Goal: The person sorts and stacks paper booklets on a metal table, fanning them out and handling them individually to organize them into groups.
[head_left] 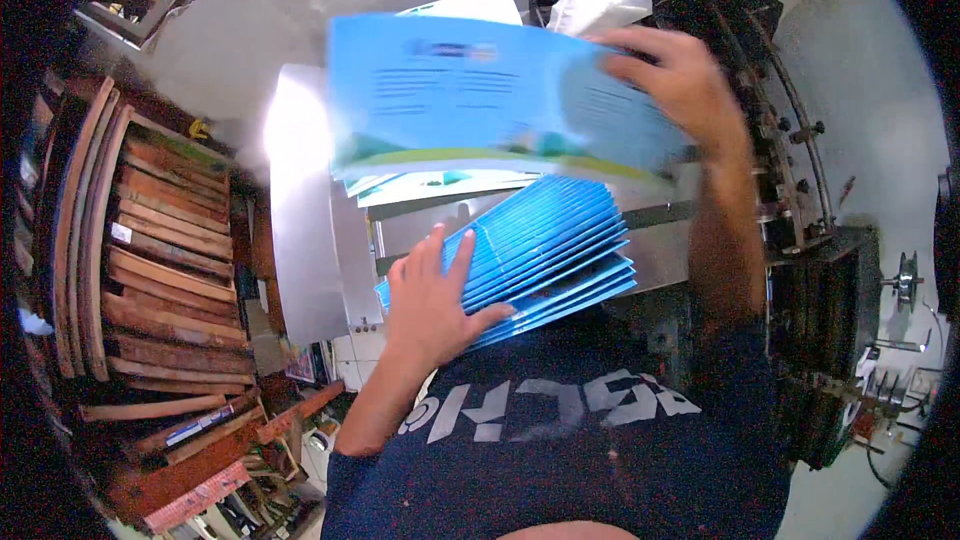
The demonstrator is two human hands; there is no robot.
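My right hand (pixel 688 85) grips a wide printed sheet (pixel 460 105) by its upper right part, fingers over the edge. The sheet is blue with a green strip along the bottom and is smeared by motion. Below it lies a fanned stack of folded blue leaflets (pixel 545 240), close to my body. My left hand (pixel 428 290) rests on the left side of that stack, fingers spread and thumb apart. More printed sheets (pixel 470 8) with white and green areas show behind and under the held sheet.
A shiny metal worktop (pixel 305 240) lies under the paper. On the left stands a rack of wooden strips (pixel 180 240). A white plastic bag (pixel 603 5) is at the back, beside dark machinery with metal rods (pixel 790 130) along the right.
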